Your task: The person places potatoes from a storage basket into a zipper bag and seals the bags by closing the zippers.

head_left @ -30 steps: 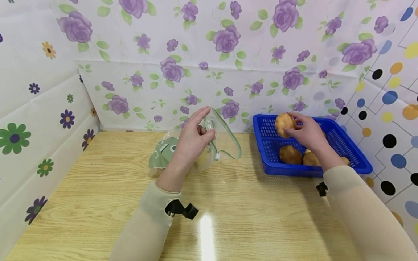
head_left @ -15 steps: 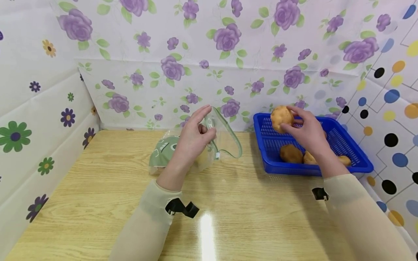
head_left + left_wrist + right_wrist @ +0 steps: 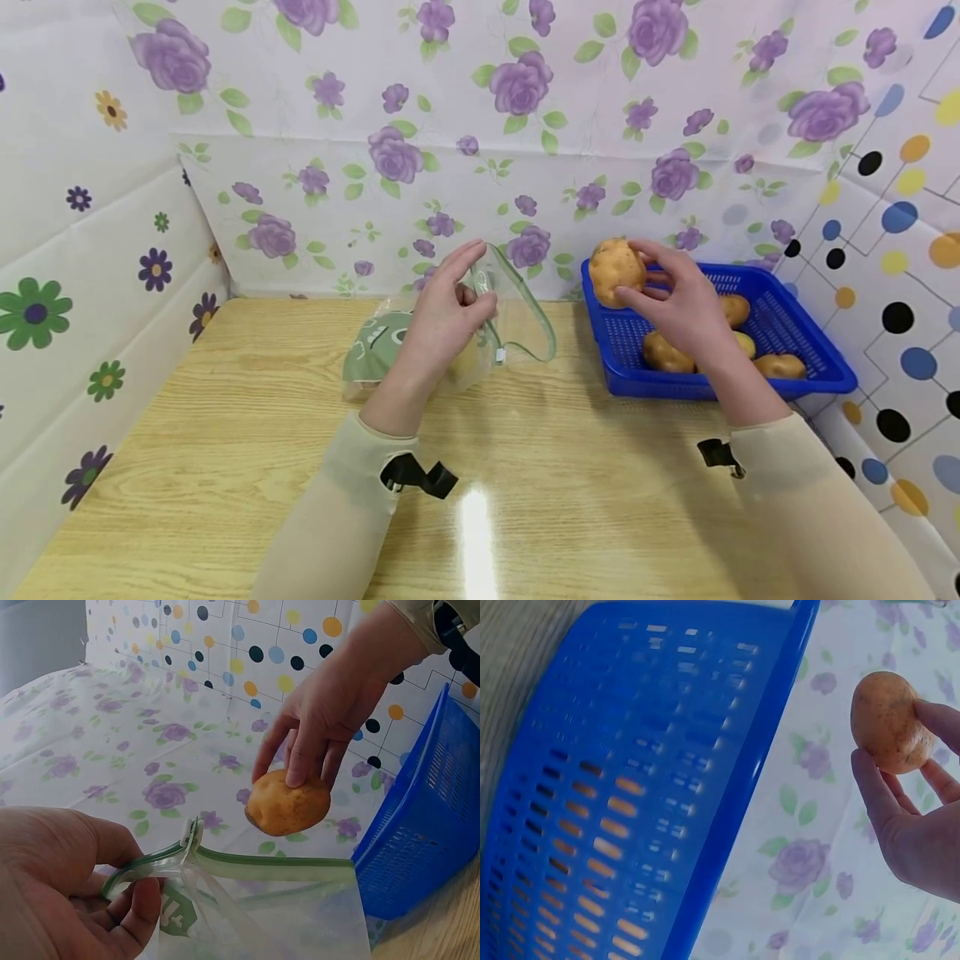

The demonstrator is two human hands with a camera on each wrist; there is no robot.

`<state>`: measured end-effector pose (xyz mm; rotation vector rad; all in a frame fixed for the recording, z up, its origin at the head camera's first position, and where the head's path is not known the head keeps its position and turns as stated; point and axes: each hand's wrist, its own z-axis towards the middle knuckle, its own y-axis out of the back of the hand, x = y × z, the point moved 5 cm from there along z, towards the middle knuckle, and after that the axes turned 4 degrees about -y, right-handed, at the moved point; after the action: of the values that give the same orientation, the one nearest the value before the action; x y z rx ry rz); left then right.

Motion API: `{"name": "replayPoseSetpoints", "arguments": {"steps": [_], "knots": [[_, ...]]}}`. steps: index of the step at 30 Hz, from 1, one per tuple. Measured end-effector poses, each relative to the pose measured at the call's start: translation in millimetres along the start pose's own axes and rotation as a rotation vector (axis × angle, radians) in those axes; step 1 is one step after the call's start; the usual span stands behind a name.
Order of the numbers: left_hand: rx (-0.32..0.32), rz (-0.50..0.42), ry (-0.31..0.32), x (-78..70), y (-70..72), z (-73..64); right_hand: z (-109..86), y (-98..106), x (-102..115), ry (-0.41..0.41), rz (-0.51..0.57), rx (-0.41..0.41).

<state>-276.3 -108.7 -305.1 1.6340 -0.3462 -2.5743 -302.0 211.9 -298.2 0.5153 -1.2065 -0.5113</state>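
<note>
My left hand (image 3: 442, 321) pinches the rim of a clear zip bag (image 3: 262, 907) with a green edge and a white slider. The bag's mouth gapes toward the right, and a green printed face (image 3: 378, 346) shows on its side. In my right hand (image 3: 678, 300) a potato (image 3: 617, 273) is held between thumb and fingers, raised over the left rim of a blue plastic basket (image 3: 611, 382). From the left wrist view, the potato hangs above and beyond the bag's open edge. Part of the bag is hidden behind my left hand and wrist.
Several more potatoes (image 3: 780, 367) lie in the basket, which stands at the right of the wooden table (image 3: 570, 492). Behind it rises a wall covering with purple flowers (image 3: 397, 158). A dotted covering (image 3: 900, 317) closes off the right side.
My right hand has carried the potato leftward and slightly up, from over the basket's inside to its left rim. More potatoes show in the basket now. My left hand and the bag stay put.
</note>
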Motion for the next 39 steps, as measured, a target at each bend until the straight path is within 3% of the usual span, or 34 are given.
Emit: {"name": "replayPoseSetpoints", "arguments": {"steps": [14, 29, 39], "knots": [[-0.001, -0.012, -0.001, 0.2, 0.3, 1.1, -12.2, -31, 30, 0.078, 0.110, 0.050], [-0.004, 0.005, -0.002, -0.6, 0.3, 0.6, -15.1, -73, 46, 0.150, 0.075, 0.204], [0.004, -0.003, 0.000, -1.3, 0.4, -0.4, -15.7, -94, 59, 0.085, 0.082, 0.258]]}}
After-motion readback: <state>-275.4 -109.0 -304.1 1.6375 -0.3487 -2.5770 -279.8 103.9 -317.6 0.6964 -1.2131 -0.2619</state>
